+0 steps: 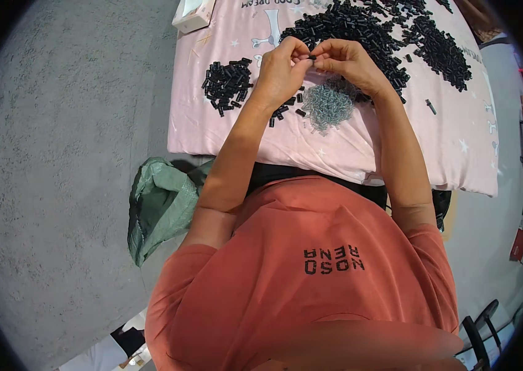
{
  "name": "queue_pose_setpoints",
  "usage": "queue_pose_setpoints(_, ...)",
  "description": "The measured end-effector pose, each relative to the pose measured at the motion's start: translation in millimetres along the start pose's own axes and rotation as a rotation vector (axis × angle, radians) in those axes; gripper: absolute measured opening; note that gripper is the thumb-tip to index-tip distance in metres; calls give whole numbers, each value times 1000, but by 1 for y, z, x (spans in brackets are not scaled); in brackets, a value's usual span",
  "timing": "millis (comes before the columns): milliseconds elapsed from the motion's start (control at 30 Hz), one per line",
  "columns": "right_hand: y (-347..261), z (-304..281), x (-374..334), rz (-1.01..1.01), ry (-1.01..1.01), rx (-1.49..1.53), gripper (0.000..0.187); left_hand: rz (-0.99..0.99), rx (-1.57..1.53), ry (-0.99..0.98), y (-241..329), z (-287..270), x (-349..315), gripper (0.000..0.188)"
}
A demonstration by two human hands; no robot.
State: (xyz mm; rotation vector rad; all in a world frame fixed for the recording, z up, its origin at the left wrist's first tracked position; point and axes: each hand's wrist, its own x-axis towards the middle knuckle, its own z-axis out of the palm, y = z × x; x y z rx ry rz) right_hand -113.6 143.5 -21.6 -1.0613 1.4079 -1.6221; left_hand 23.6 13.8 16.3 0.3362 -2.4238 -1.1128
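Observation:
Both my hands meet above the pink cloth-covered table [348, 151]. My left hand [283, 68] and my right hand [354, 65] pinch a small black plastic piece [312, 58] between their fingertips; its exact shape is too small to make out. Just below the hands lies a heap of small silvery metal parts [329, 106], perhaps springs or screws. Short black cylindrical pieces [227, 83] form a pile left of my left wrist. A few loose black pieces [280, 112] lie between that wrist and the metal heap. Past my hands spreads a large black pile [348, 25].
Another black pile [440, 55] covers the table's far right, with one longer black piece [430, 106] lying apart. A white box [194, 15] stands at the far left corner, near thin wooden sticks [194, 52]. A green woven sack [162, 204] sits open on the grey floor.

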Motion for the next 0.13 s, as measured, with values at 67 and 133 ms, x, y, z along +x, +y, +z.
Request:
queue_pose_setpoints(67, -1, -1, 0, 6, 3, -7, 18, 12, -18, 1, 1, 1, 2, 16)
queue_pose_setpoints(133, -2, -1, 0, 14, 5, -11, 20, 24, -34, -8, 0, 0, 2, 17)
